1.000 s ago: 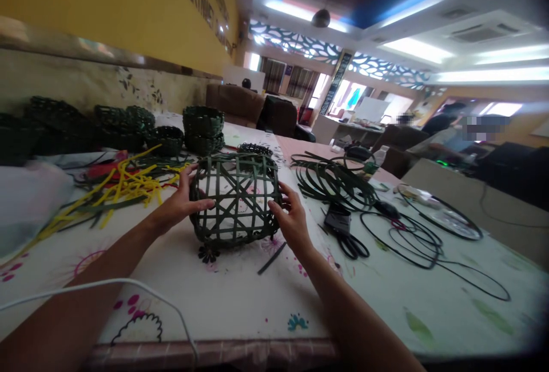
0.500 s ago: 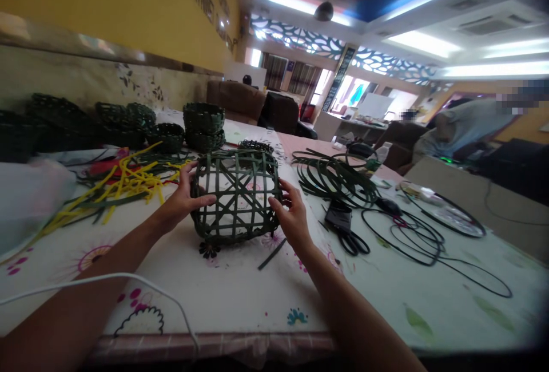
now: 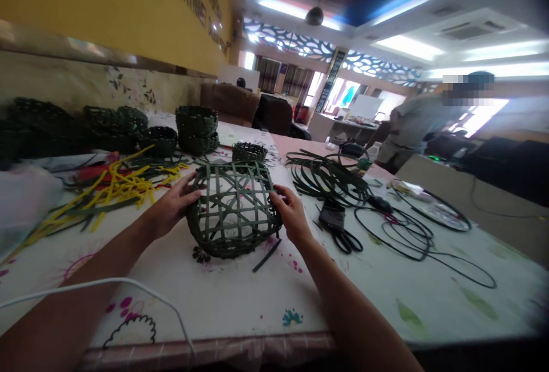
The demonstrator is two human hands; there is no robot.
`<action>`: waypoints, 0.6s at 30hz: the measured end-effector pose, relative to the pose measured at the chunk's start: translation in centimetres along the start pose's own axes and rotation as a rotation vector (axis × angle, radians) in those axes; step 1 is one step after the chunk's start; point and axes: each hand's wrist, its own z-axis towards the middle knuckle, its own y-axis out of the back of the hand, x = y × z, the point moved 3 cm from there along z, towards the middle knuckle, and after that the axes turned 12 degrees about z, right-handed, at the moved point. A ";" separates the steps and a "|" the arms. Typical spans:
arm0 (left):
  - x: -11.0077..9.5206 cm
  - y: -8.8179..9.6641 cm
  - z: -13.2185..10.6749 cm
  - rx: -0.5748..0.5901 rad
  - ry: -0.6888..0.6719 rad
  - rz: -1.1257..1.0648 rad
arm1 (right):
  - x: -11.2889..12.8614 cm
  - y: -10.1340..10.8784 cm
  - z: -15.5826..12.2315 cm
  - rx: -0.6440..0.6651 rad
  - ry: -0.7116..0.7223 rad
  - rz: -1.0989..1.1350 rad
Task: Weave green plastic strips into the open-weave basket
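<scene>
A dark green woven basket (image 3: pixel 235 209) lies in front of me, its open lattice of crossed strips facing up and toward me. My left hand (image 3: pixel 178 203) grips its left side, thumb on the near face and fingers behind. On the right side, my right hand (image 3: pixel 290 210) holds the edge between thumb and bent fingers. A short loose green strip (image 3: pixel 266 255) lies on the tablecloth just right of the basket's lower edge. Close behind it stands a smaller green basket (image 3: pixel 249 152).
Yellow strips (image 3: pixel 124 180) are heaped at left, before several dark baskets (image 3: pixel 197 129). To the right lie coiled green strips (image 3: pixel 330 174), black-handled scissors (image 3: pixel 346 241) and a black cable (image 3: pixel 403 234). A white cord (image 3: pixel 141 287) crosses over my left forearm. A person (image 3: pixel 422 123) stands behind the table.
The basket has tilted, its top leaning away, so more of its lattice face shows. Both hands keep hold of its sides. The person at the back has moved left in view.
</scene>
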 end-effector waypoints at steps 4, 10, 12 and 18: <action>0.6 0.0 0.1 0.011 0.129 0.074 | -0.5 -0.1 0.1 0.082 -0.015 -0.110; 0.5 0.1 0.0 -0.134 0.161 0.177 | -0.6 -0.5 -0.1 0.156 -0.023 -0.170; 0.3 0.1 -0.1 -0.169 0.155 0.174 | -0.2 -0.5 -0.2 0.146 -0.009 -0.198; -0.3 -0.7 -0.6 -0.101 0.122 0.063 | 0.3 -0.5 -0.5 0.105 -0.010 -0.260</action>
